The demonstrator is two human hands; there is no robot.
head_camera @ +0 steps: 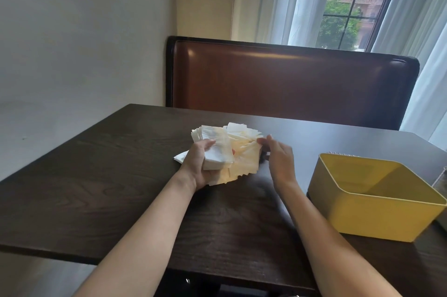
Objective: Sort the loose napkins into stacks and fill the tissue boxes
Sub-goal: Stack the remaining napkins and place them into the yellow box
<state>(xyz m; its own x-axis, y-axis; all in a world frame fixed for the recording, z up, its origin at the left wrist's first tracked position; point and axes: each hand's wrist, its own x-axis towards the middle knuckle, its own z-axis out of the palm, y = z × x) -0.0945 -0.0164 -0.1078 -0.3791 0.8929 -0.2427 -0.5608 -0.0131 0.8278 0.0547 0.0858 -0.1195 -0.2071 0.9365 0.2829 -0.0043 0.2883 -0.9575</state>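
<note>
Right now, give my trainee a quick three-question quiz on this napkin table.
1. True or false: the left hand grips a napkin stack.
2. Which is the yellow box? A) full of napkins B) open, no napkins visible inside C) lidded.
3. Fill in: the right hand reaches to the loose ____ on the table.

Key: 1 true; 2 B; 3 napkins.
</note>
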